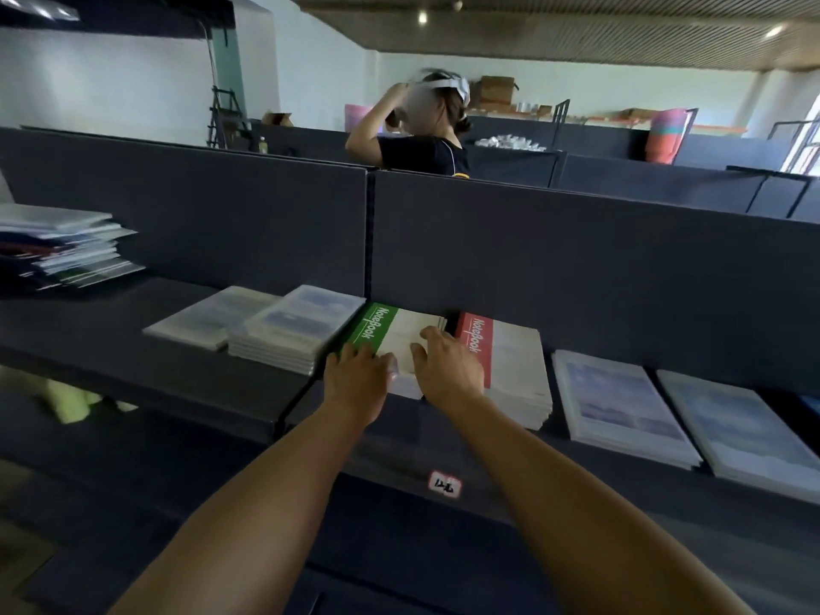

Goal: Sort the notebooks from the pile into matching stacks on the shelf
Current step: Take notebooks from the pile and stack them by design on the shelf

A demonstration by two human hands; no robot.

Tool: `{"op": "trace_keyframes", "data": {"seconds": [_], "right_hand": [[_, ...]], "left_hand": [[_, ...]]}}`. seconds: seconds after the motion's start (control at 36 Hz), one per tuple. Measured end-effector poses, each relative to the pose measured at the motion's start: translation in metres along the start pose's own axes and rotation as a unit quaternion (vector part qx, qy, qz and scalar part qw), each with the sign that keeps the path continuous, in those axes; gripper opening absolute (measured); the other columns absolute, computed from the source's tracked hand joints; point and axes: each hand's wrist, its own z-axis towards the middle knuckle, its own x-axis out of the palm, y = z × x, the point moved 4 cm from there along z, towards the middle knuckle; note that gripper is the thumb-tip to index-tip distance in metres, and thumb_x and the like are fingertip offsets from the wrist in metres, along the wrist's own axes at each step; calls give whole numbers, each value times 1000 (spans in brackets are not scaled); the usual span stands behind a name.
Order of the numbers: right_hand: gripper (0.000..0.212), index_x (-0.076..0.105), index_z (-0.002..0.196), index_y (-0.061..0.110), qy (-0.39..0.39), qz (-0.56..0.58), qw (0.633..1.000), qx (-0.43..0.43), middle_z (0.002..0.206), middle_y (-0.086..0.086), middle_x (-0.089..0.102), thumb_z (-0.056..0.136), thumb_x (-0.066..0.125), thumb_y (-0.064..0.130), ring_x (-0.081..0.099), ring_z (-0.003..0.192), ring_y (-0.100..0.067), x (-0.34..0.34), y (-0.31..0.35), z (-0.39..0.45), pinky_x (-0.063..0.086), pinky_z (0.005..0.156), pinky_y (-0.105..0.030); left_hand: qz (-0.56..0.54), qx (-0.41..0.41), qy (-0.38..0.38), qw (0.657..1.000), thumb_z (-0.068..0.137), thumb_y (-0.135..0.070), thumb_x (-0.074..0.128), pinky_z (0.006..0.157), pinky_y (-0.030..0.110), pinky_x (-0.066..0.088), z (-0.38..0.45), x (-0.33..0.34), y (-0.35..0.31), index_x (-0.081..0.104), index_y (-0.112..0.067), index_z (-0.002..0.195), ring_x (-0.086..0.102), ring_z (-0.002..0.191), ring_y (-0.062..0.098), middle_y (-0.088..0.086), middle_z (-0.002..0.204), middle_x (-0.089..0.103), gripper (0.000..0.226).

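Observation:
A green-and-white notebook stack (pixel 390 330) lies on the dark shelf (pixel 133 348), marked "NoteBook" on its green band. My left hand (pixel 355 379) rests on the stack's near left corner with fingers spread flat. On the stack's right side lies my right hand (pixel 448 366), its fingers reaching over the white cover. Right beside it sits a red-and-white notebook stack (pixel 510 370). The mixed pile (pixel 66 246) of notebooks is at the far left of the shelf.
Two stacks of pale blue notebooks (pixel 284 330) lie left of the green stack, and two more pale stacks (pixel 621 406) lie at the right. A dark partition wall (pixel 577 268) backs the shelf. A person stands behind it. A price label (pixel 444 483) marks the shelf's front edge.

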Motion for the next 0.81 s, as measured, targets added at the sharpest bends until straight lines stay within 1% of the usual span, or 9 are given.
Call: {"op": "trace_keyframes", "data": {"seconds": [0.11, 0.17, 0.28, 0.36, 0.47, 0.64, 0.69, 0.75, 0.81], "right_hand": [[36, 48, 129, 16, -1, -20, 1000, 10, 124, -6, 57, 103, 31, 34, 51, 115, -24, 10, 15, 1, 42, 89, -37], [37, 46, 130, 16, -7, -33, 999, 10, 126, -6, 57, 102, 31, 35, 49, 118, -24, 15, 26, 4, 40, 92, -37], [39, 43, 135, 15, 2, -50, 999, 17, 131, -8, 54, 102, 33, 34, 45, 123, -26, 24, 48, 13, 37, 96, -38], [42, 39, 137, 15, 58, -89, 994, 4, 133, -9, 52, 101, 35, 36, 44, 123, -28, 41, 55, 18, 38, 94, -38], [44, 40, 138, 19, 119, -123, 985, 17, 136, -6, 48, 101, 33, 42, 43, 123, -28, 66, 50, 22, 40, 88, -37], [42, 38, 140, 20, 119, -224, 967, -9, 136, -6, 47, 102, 33, 37, 43, 123, -27, 74, 50, 30, 42, 89, -36], [45, 42, 139, 21, 135, -240, 961, -6, 135, -6, 48, 101, 34, 43, 43, 123, -27, 69, 51, 31, 40, 91, -37], [51, 49, 134, 20, 138, -253, 958, -7, 133, -7, 52, 99, 32, 52, 44, 124, -28, 59, 58, 36, 36, 98, -41], [58, 55, 129, 17, 101, -261, 960, -17, 130, -8, 55, 97, 30, 59, 46, 122, -30, 46, 73, 42, 34, 101, -43]], "left_hand": [[-56, 26, 6, 998, 99, -47, 36, 106, 42, 31, 2, -2, 12, 34, -30, 143, 39, 131, 28, 5, 144, 43, 47], [-88, 33, -3, 996, 99, -50, 33, 109, 43, 27, -1, -8, 25, 28, -28, 147, 35, 135, 27, 4, 148, 38, 53], [-124, 44, -29, 991, 99, -45, 40, 105, 43, 30, -8, -23, 60, 34, -22, 145, 38, 130, 29, 6, 142, 43, 52], [-142, 41, -20, 989, 99, -42, 40, 101, 40, 32, -14, -22, 90, 38, -21, 141, 38, 127, 28, 6, 137, 45, 47], [-133, 35, 11, 990, 100, -38, 38, 99, 40, 34, -22, -15, 117, 40, -19, 139, 39, 127, 29, 6, 138, 44, 43], [-114, 63, 15, 991, 100, -35, 40, 105, 40, 31, -29, -6, 135, 37, -20, 143, 35, 132, 27, 5, 143, 39, 46], [-117, 53, 16, 992, 100, -37, 40, 107, 41, 30, -28, -5, 147, 37, -19, 143, 34, 133, 27, 5, 145, 38, 47], [-121, 38, 6, 992, 100, -39, 40, 107, 41, 30, -25, -7, 163, 37, -19, 144, 35, 133, 27, 5, 145, 39, 48], [-125, 27, -8, 992, 100, -39, 40, 106, 41, 32, -23, -10, 179, 37, -20, 144, 36, 132, 28, 4, 145, 40, 48]]}}
